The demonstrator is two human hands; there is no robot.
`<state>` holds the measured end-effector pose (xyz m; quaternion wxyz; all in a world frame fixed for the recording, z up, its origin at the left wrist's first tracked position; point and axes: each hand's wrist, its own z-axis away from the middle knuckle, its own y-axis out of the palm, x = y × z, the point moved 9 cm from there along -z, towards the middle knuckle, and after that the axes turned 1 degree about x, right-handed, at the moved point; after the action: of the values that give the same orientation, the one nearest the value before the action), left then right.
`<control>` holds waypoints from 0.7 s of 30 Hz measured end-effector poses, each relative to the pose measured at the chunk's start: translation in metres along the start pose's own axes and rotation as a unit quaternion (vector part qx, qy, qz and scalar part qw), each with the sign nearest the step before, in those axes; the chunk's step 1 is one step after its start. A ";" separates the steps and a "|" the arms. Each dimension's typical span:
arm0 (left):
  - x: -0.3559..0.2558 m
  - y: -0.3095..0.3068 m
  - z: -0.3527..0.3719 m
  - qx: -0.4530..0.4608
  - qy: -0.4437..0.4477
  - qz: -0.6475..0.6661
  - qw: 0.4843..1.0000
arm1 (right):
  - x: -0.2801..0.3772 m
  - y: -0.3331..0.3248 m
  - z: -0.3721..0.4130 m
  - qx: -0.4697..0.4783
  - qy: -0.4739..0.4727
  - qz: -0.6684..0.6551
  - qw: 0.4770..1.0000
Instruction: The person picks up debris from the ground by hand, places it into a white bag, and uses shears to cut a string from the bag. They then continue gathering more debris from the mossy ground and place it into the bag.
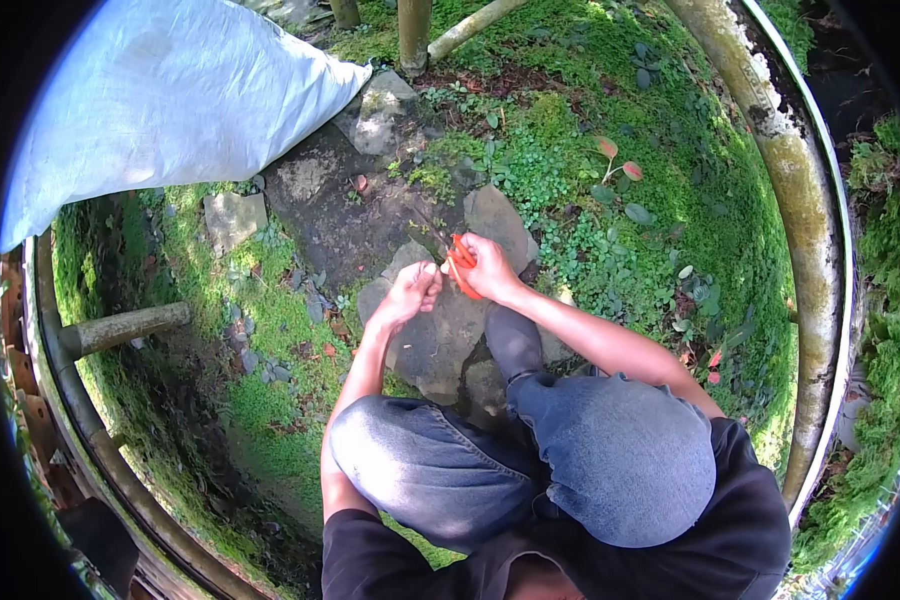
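Orange-handled scissors (463,266) are in my right hand (486,268), with the dark blades pointing up and left over the stone and soil. My left hand (413,292) is closed in a pinch just left of the scissors; what it holds, if anything, is too small to make out. Both hands are close together above a flat grey stone (438,345), in front of my bent knees.
A white-blue sheet (185,95) covers the upper left. Moss and small plants (580,215) surround several flat stones. A curved pole (805,220) runs down the right, a short log (130,328) juts in at left, and a post (413,35) stands at the top.
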<state>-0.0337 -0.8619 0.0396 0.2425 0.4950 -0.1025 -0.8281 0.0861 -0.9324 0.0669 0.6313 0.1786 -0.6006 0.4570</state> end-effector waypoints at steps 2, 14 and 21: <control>-0.020 -0.012 0.006 -0.019 0.023 -0.008 1.000 | -0.005 0.004 -0.004 0.018 0.011 -0.054 0.998; -0.312 -0.057 0.205 -0.214 0.286 -0.132 0.925 | 0.273 -0.027 -0.073 0.008 -0.279 -0.067 0.958; -0.547 -0.023 0.363 -0.394 0.460 -0.384 0.697 | 0.590 -0.032 -0.061 -0.081 -0.498 0.047 0.862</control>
<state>-0.1416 -0.5925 0.6287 0.0935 0.6698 0.5559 -0.4833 0.0656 -0.6879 0.6075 0.2382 0.3019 -0.8775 0.2866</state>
